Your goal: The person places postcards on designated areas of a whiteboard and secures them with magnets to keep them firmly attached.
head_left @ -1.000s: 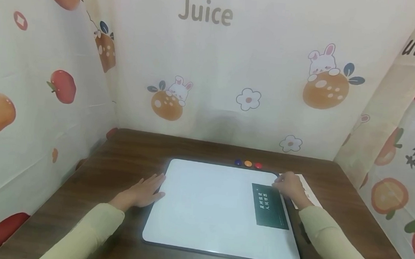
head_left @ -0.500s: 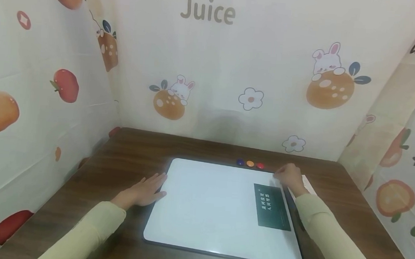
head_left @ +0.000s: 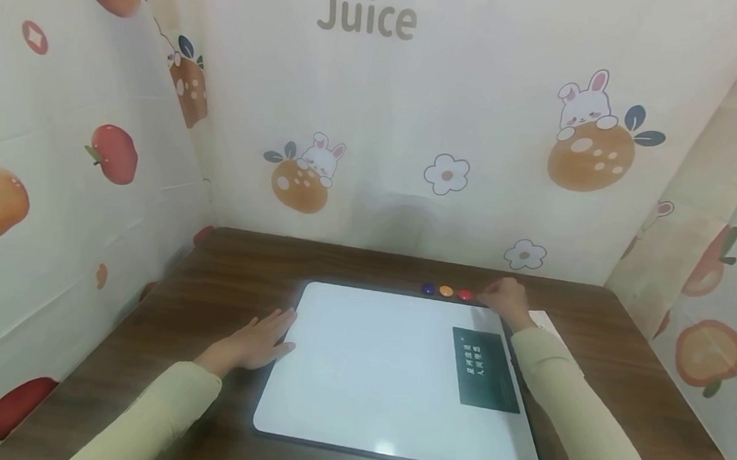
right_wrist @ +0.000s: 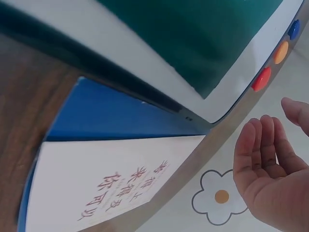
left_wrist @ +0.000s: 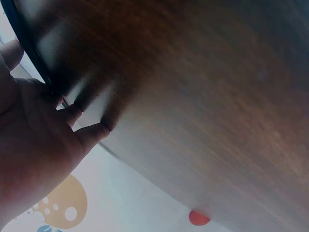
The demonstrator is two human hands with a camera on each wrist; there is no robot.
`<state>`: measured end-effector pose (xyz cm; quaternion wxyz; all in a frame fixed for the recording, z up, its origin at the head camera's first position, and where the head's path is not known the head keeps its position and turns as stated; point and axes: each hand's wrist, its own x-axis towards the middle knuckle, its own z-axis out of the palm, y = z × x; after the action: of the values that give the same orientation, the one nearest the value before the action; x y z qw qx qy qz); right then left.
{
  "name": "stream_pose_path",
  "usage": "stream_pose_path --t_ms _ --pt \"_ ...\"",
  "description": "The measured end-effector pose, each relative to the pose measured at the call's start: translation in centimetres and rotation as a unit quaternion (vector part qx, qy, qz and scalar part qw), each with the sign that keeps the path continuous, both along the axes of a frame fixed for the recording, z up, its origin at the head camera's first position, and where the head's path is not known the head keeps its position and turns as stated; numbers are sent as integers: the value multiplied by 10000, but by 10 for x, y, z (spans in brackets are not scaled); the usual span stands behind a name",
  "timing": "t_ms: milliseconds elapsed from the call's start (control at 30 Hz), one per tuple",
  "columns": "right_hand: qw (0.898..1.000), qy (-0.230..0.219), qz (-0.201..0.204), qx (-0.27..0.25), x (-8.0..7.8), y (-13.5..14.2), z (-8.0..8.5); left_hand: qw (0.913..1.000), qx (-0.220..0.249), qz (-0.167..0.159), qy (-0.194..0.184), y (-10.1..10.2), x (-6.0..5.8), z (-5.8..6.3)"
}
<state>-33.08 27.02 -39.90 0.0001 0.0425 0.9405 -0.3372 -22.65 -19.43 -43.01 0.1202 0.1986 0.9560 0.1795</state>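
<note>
A whiteboard (head_left: 358,372) with a dark rim lies flat on the brown table. On its right part rests a dark green card (head_left: 487,370) with white writing. My left hand (head_left: 254,340) has its fingers extended and touches the board's left edge. Beyond the board's far right corner, my right hand (head_left: 507,300) hovers beside a red round magnet (head_left: 464,294). In the right wrist view, that hand's fingers bend loosely, the thumb stands apart and nothing is between them. An orange magnet (head_left: 445,291) and a blue magnet (head_left: 428,289) lie in a row left of the red one.
Right of the board lie a white card (right_wrist: 120,179) with red-brown writing and a blue card (right_wrist: 120,113) partly under it. A patterned curtain (head_left: 376,116) closes off the back and both sides of the table.
The right hand has moved from the green card's upper right corner, away from me and left, to beside the red magnet. The left hand stays at the board's edge.
</note>
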Motion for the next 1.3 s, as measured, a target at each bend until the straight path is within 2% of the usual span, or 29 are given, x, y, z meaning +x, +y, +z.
stream_pose_path --t_ms 200,433,567,667,900,1300 --pt "9998 -143 0 -161 -9 -9 -2 10000 58 -30 37 -1 1 0" --pt "9995 -261 8 -168 -17 -15 -7 9998 68 -8 191 -3 -3 -10" --pt "9993 -343 41 -134 -23 -16 -10 9997 67 26 214 -3 -4 -11" --pt "9993 -349 42 -114 -26 -15 -12 9999 -7 22 157 -1 -2 -8" --pt "9991 -407 33 -111 -32 -16 -21 9998 167 -5 79 1 6 5" --pt "9971 -562 -121 -494 -43 -10 -25 9997 190 -35 116 1 4 3"
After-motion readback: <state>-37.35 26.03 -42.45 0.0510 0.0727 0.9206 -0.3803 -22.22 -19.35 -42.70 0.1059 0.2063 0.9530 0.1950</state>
